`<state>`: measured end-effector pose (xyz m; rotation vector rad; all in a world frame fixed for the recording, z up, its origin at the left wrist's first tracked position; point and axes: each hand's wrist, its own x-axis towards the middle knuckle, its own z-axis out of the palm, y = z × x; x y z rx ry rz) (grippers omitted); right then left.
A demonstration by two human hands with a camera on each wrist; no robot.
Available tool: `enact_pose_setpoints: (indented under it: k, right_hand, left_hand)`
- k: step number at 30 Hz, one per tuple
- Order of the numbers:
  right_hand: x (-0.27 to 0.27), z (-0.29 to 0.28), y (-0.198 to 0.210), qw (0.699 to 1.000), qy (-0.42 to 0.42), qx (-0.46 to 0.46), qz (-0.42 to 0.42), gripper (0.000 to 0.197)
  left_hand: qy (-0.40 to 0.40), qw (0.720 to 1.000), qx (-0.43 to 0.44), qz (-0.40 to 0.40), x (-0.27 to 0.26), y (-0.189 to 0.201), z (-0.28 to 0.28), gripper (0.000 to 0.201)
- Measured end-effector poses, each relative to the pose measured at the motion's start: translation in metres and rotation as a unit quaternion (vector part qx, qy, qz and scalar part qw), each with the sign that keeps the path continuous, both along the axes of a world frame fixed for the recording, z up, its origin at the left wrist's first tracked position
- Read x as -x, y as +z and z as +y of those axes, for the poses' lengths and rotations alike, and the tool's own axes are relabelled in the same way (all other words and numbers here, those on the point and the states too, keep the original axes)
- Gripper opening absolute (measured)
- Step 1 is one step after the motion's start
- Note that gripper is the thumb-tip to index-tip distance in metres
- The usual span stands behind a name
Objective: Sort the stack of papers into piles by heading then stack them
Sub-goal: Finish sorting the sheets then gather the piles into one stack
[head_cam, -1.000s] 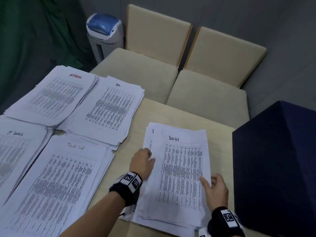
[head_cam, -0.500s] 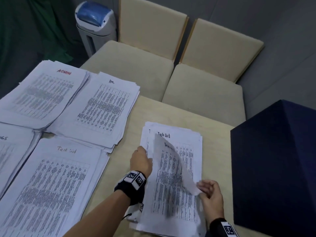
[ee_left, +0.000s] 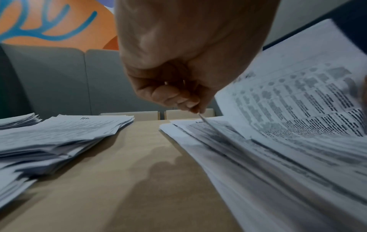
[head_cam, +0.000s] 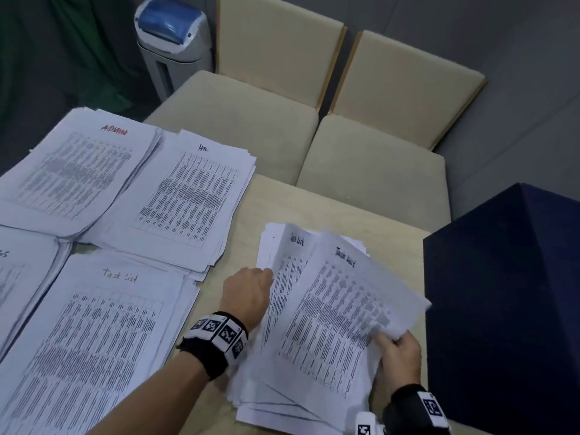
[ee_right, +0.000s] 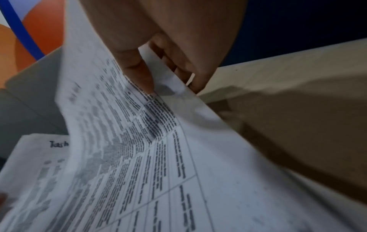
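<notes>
The unsorted stack (head_cam: pixel 282 400) lies on the table's right part. My right hand (head_cam: pixel 389 335) pinches the right edge of its top sheet (head_cam: pixel 339 309), headed "Task list", thumb on top (ee_right: pixel 143 75), and holds it curled above the stack. The sheet beneath it (head_cam: pixel 282 277) is also headed "Task list". My left hand (head_cam: pixel 266 273) is at the stack's left edge, fingers curled, pinching the edge of a sheet (ee_left: pixel 204 119). Sorted piles lie to the left: ADMIN (head_cam: pixel 78 171), HR (head_cam: pixel 185 196), Task list (head_cam: pixel 94 340) and IT logs (head_cam: pixel 18 277).
A dark blue box (head_cam: pixel 508 309) stands right beside the stack on the right. Two beige chairs (head_cam: pixel 370 171) are behind the table's far edge, and a grey bin with a blue lid (head_cam: pixel 172 42) stands at the back left. Bare table (head_cam: pixel 238 233) shows between piles and stack.
My right hand has lifted the top "Task list" sheet off the stack and swung it up and to the right. My left hand stayed at the stack's left edge.
</notes>
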<state>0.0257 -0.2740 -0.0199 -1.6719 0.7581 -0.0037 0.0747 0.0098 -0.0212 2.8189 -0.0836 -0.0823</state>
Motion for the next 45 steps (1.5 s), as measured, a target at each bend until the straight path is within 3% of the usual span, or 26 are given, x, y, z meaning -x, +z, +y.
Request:
enact_pose_setpoints:
  k: [3,6,11,13,15,17,20,25,30,34,37,40,42,45]
  right_hand:
    - [0.001,-0.002,0.009,0.999,-0.033,-0.026,0.017,0.011]
    - [-0.006,-0.006,0.006,0.997,-0.038,-0.064,0.003,0.022]
    - [-0.012,-0.006,0.007,0.994,0.01,-0.105,0.014,0.027]
    - [-0.018,-0.003,0.012,0.992,0.013,-0.123,0.008,0.026]
    - [-0.021,-0.002,0.01,0.993,0.019,-0.113,0.007,0.026]
    - [-0.025,-0.001,0.005,0.996,0.0,-0.093,0.006,0.024]
    - [-0.024,-0.001,0.008,0.997,-0.023,-0.062,-0.025,0.024]
    - [-0.013,-0.002,0.009,0.995,-0.045,-0.075,-0.052,0.03]
    - [-0.014,0.004,0.01,0.99,0.002,-0.128,-0.053,0.035]
    - [-0.018,0.011,0.013,0.986,0.056,-0.159,-0.007,0.028]
    - [-0.016,0.013,0.015,0.987,0.063,-0.144,0.016,0.019]
    - [-0.015,0.012,0.024,0.989,0.061,-0.134,-0.009,0.027]
    - [-0.017,0.016,0.04,0.988,0.064,-0.133,-0.043,0.027]
    - [-0.019,0.034,0.078,0.982,0.067,-0.127,-0.12,0.028]
  left_hand:
    - [-0.006,0.998,0.052,-0.032,0.006,0.001,-0.001,0.025]
    - [0.005,0.978,0.191,-0.08,0.012,0.001,-0.002,0.026]
    - [0.129,0.872,0.472,-0.019,0.015,0.01,-0.004,0.012]
    - [0.149,0.832,0.535,0.015,0.014,0.016,-0.006,0.023]
    - [0.146,0.81,0.567,0.038,0.012,0.019,-0.007,0.024]
    - [0.154,0.806,0.57,0.045,0.01,0.017,-0.006,0.023]
    - [0.205,0.819,0.536,0.027,0.008,0.008,-0.006,0.048]
    - [0.24,0.824,0.513,0.013,0.003,-0.003,-0.005,0.049]
    - [0.197,0.771,0.602,0.063,0.003,0.014,-0.017,0.037]
    - [0.091,0.733,0.654,0.163,0.011,0.034,-0.027,0.028]
    - [0.085,0.753,0.628,0.178,0.016,0.032,-0.024,0.044]
    - [0.086,0.73,0.649,0.197,0.022,0.03,-0.018,0.04]
    - [0.057,0.74,0.642,0.193,0.025,0.044,-0.019,0.054]
    - [0.084,0.798,0.592,0.077,0.016,0.063,-0.03,0.038]
